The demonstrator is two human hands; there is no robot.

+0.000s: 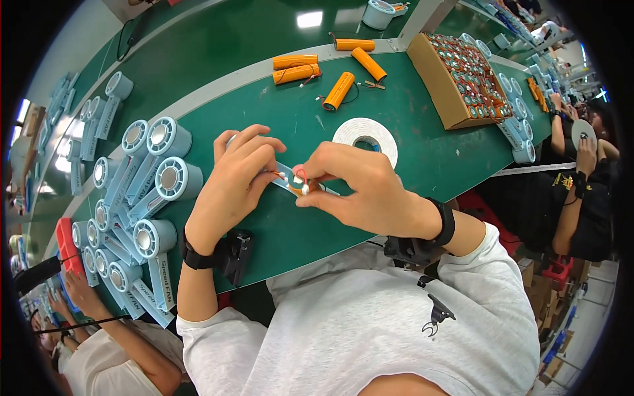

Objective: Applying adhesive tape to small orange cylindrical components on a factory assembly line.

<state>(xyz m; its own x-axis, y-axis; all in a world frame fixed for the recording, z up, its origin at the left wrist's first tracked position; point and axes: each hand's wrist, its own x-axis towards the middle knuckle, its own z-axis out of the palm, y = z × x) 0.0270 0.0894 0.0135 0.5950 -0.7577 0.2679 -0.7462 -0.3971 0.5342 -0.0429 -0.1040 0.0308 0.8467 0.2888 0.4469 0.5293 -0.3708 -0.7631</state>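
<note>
Several thin wires (302,170) and a small white connector (298,179) sat between the two hands, above a light blue fan handle (281,183) near the surface's (277,244) front edge. Wiring seemed the step in hand; the next move called, I judged, for lining up the tiny ends without tugging the leads. The left hand (241,168) was nearly closed, thumb and forefinger pinching wire; the right hand (363,185) was half curled, its fingertips closed about the connector. Beyond lay a white tape roll (345,136), then loose orange battery packs (339,91).
</note>
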